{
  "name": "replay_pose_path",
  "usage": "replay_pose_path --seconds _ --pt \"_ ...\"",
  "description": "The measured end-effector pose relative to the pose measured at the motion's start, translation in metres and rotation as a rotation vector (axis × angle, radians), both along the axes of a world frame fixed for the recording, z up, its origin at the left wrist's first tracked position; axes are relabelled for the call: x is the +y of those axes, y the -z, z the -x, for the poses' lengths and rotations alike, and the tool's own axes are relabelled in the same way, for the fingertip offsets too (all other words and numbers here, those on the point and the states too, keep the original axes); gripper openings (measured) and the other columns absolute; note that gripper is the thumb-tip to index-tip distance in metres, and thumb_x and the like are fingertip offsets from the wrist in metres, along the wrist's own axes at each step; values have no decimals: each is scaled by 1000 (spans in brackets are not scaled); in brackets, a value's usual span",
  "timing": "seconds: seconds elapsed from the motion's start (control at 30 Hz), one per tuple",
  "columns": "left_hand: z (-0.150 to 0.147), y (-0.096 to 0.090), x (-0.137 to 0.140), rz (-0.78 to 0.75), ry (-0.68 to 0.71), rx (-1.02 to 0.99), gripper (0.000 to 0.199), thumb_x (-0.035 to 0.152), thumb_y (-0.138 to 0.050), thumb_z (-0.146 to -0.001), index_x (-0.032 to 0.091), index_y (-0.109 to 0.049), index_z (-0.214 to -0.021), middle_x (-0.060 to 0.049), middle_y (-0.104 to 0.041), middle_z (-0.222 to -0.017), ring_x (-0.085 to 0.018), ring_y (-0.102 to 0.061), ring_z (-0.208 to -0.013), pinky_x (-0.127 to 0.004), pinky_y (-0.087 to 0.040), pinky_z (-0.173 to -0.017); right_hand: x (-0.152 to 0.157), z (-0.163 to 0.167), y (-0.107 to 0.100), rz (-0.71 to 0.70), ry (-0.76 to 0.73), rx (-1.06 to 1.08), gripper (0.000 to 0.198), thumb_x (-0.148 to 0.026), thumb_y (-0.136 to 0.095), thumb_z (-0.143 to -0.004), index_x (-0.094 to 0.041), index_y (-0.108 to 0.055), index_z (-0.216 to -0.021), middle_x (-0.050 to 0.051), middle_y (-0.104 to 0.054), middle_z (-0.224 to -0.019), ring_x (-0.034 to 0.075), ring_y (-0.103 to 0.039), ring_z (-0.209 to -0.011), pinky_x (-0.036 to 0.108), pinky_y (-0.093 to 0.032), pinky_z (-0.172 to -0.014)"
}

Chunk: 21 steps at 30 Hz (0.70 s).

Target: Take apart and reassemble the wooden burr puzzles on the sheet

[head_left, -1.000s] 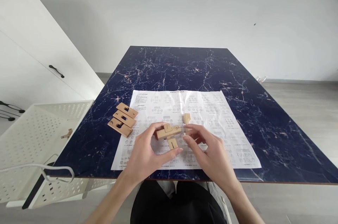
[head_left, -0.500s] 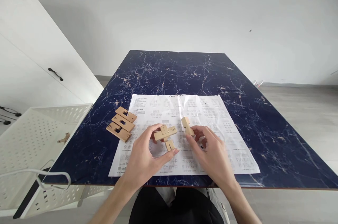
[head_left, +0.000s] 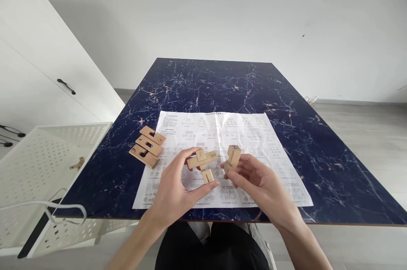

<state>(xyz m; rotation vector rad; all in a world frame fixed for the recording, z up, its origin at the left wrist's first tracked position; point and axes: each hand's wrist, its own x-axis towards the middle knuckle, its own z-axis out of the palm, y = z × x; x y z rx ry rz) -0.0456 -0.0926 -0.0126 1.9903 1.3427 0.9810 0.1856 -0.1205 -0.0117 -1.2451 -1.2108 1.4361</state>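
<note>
My left hand (head_left: 178, 181) is closed around interlocked wooden puzzle pieces (head_left: 202, 157), with the thumb under the lower block and the fingers behind. Dark marks show on their faces. To the right, my right hand (head_left: 259, 181) pinches one notched wooden puzzle piece (head_left: 234, 157) between thumb and fingers; it stands nearly upright with a mark on its top end. A small gap separates the two sets of wood. Both hands are over a printed instruction sheet (head_left: 197, 134) with rows of small diagrams.
Several flat wooden pieces with cut-outs (head_left: 148, 146) lie at the sheet's left edge on the dark blue marbled table (head_left: 216, 87). A white perforated cart (head_left: 28, 168) stands at the left, with a small wooden piece (head_left: 78, 163) in it and a white cable (head_left: 63, 207) across it.
My right hand has turned its notched piece more upright, so its marked end now shows. The left hand's pieces have shifted slightly to the right.
</note>
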Motion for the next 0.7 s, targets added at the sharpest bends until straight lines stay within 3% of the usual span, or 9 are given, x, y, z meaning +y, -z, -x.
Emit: replay_pose_path --seconds 0.2,0.33,0.53,0.7 --pt "0 0 -2 -28 40 17 67 55 -87 -85 29 -54 -137 -8 -74 -133 -33 -74 -121 -46 -64 -97 -2 25 2 -51 -20 -22 22 -42 -75 -99 -26 -70 -113 7 -80 -118 24 -77 -105 38 -61 -92" --pt "0 1 -2 -26 40 16 65 52 -87 -86 31 -53 -137 -7 -73 -135 -31 -73 -122 -42 -64 -96 -5 33 4 -39 29 -61 25 -44 -73 -100 -26 -71 -117 8 -81 -115 26 -77 -106 37 -62 -87" --pt "-1 1 -2 -34 27 16 63 49 -86 -88 31 -52 -138 -7 -72 -134 -30 -73 -120 -43 -62 -98 -11 29 -3 -5 18 24 33 -50 -68 -103 -28 -73 -128 8 -77 -131 28 -71 -124 43 -58 -106" --pt "-1 1 -3 -56 52 33 62 46 -87 -88 32 -53 -137 -6 -72 -131 -30 -74 -118 -43 -63 -95 -13 31 -7 70 19 196 40 -58 -64 -104 -25 -74 -125 11 -77 -128 32 -71 -126 53 -49 -118"
